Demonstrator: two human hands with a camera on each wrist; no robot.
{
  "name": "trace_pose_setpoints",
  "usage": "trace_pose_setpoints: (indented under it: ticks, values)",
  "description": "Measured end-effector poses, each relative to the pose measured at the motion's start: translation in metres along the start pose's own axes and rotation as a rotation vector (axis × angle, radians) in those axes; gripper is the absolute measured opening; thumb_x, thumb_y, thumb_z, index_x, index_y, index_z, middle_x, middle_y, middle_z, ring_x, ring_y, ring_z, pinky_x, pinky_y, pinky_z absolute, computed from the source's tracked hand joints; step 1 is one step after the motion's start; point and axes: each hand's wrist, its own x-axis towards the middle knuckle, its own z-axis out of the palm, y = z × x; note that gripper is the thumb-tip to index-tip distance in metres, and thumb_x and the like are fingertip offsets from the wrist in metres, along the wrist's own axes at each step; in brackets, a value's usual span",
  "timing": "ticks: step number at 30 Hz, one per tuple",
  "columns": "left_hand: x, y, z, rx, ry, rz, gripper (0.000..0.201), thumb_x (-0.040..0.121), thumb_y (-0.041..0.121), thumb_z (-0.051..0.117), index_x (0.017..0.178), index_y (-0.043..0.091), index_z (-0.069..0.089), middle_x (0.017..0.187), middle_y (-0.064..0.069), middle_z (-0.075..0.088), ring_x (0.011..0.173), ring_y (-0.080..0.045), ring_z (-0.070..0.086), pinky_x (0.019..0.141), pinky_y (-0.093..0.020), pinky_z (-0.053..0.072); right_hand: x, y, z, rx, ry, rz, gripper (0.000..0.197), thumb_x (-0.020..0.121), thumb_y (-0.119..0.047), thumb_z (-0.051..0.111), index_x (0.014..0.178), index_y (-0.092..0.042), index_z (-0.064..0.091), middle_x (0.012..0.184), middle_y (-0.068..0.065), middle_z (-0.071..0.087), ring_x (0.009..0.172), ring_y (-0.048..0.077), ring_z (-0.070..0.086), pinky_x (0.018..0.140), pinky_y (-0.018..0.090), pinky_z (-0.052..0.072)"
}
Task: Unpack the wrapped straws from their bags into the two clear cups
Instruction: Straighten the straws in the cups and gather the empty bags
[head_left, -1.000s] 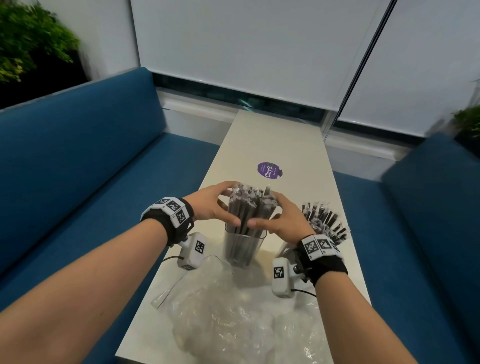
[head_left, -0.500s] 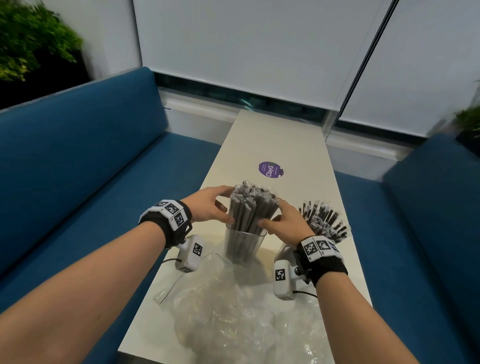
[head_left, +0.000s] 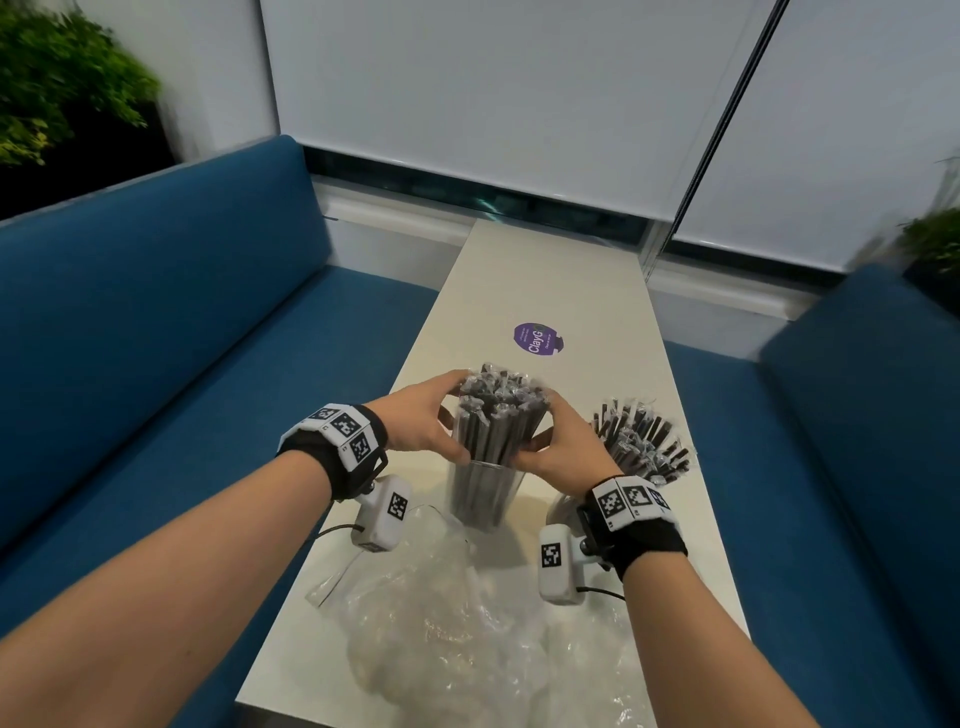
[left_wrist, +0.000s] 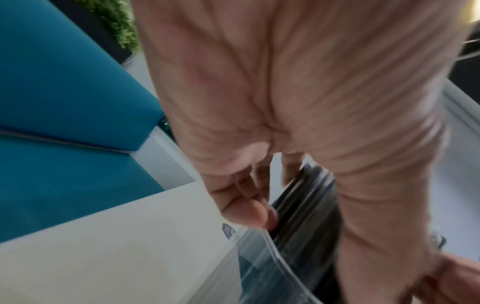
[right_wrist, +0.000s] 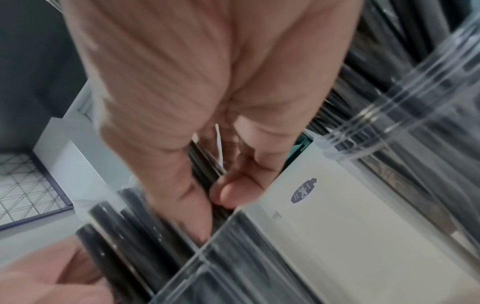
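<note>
Straws (head_left: 498, 415) stand bunched in the centre cup (head_left: 483, 493), both hands clasped around them: left hand (head_left: 421, 421), right hand (head_left: 561, 452). A second ago loose tops poked up; now they're squared, so this cup looks done. Right of it, the second cup's straws (head_left: 641, 441) fan out; empty bags (head_left: 467, 623) lie at the table's (head_left: 571, 291) near end.

Dark grey, nearly black wrapped straws (head_left: 498, 421) stand in a clear plastic cup (head_left: 483, 499) on the long cream-white table (head_left: 561, 280). A round purple sticker (head_left: 537, 339) with white lettering lies toward the table's far end. Crumpled clear plastic bags (head_left: 467, 634) gleam whitish at the near edge. Black wristbands (head_left: 641, 535) carry black-and-white square markers. The bench seats (head_left: 156, 322) are deep blue.
</note>
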Motion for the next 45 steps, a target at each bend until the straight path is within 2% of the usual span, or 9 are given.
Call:
trace_pose_setpoints:
  ticks: [4,8,14,19,26,29,33,38,45]
  values:
    - [0.005,0.006,0.008,-0.06,0.106,0.056,0.088,0.072,0.033,0.091,0.146,0.028,0.043,0.131,0.006,0.062,0.102,-0.018,0.068,0.092,-0.034,0.055,-0.005,-0.013,-0.004,0.041,-0.069,-0.035,0.09,0.072,-0.014,0.094,0.136,-0.042,0.038,0.119,-0.016,0.059,0.087,0.011,0.069,0.072,0.013,0.052]
    - [0.009,0.014,0.012,-0.044,0.265,0.029,0.064,0.08,0.043,0.083,0.135,0.024,0.057,0.119,0.004,0.064,0.095,-0.016,0.065,0.091,-0.035,0.055,0.001,-0.015,-0.004,-0.007,0.119,0.012,0.077,0.083,-0.032,0.086,0.15,-0.027,0.046,0.123,-0.007,0.063,0.089,0.013,0.063,0.085,0.025,0.045]
    - [0.002,0.009,0.013,-0.119,0.135,-0.021,0.104,0.067,0.033,0.095,0.153,0.028,0.037,0.137,0.003,0.056,0.099,-0.014,0.067,0.082,-0.028,0.054,-0.009,-0.008,0.0,-0.008,0.077,0.019,0.071,0.076,-0.017,0.09,0.134,-0.032,0.053,0.131,-0.002,0.067,0.071,0.004,0.067,0.062,0.012,0.048]
    - [-0.028,0.0,0.006,-0.138,0.126,-0.041,0.126,0.061,0.036,0.097,0.159,0.037,0.018,0.14,0.012,0.043,0.111,-0.01,0.063,0.087,-0.032,0.059,-0.051,-0.012,-0.001,0.053,0.089,0.092,0.098,0.089,-0.02,0.081,0.165,-0.024,0.02,0.167,-0.008,0.032,0.103,0.007,0.071,0.091,0.022,0.053]
    - [-0.104,-0.032,0.023,0.135,0.143,-0.154,0.075,0.074,0.069,0.074,0.139,0.042,0.048,0.139,0.01,0.051,0.119,-0.012,0.057,0.092,-0.028,0.047,-0.187,0.023,-0.001,-0.103,0.278,-0.072,0.031,0.09,-0.025,0.078,0.119,-0.032,0.073,0.114,-0.019,0.073,0.101,0.007,0.071,0.091,0.034,0.06]
    - [-0.127,-0.039,0.06,0.146,0.071,-0.195,0.097,0.069,0.079,0.071,0.151,0.045,0.032,0.153,0.008,0.036,0.133,-0.016,0.048,0.105,-0.032,0.041,-0.23,0.079,0.009,-0.473,0.153,0.359,0.066,0.085,-0.059,0.074,0.145,-0.043,0.05,0.161,-0.006,0.039,0.149,0.028,0.037,0.116,0.054,0.036]
    - [-0.128,-0.055,0.125,0.341,-0.162,-0.271,0.129,0.055,0.09,0.067,0.157,0.05,0.0,0.169,0.0,0.008,0.143,-0.029,0.042,0.115,-0.046,0.039,-0.253,0.135,0.032,-0.486,-0.043,0.584,0.097,0.084,-0.067,0.069,0.162,-0.042,0.016,0.174,0.002,-0.002,0.158,0.036,0.006,0.122,0.056,0.028]
    - [-0.129,-0.065,0.173,0.643,-0.157,-0.26,0.092,0.089,0.052,0.06,0.16,0.041,0.001,0.154,-0.005,0.035,0.131,-0.034,0.043,0.101,-0.049,0.05,-0.264,0.146,0.039,-0.472,0.054,0.499,0.054,0.103,-0.029,0.056,0.155,-0.026,0.041,0.162,0.005,0.039,0.138,0.028,0.043,0.115,0.036,0.034]
    - [-0.154,-0.01,0.19,0.048,0.0,-0.122,0.078,0.097,0.012,0.058,0.157,0.045,0.021,0.149,-0.005,0.05,0.133,-0.023,0.051,0.108,-0.031,0.037,-0.266,0.093,0.04,0.027,0.316,0.195,0.043,0.1,-0.016,0.066,0.138,-0.017,0.044,0.128,-0.003,0.054,0.106,0.012,0.055,0.092,0.018,0.04]
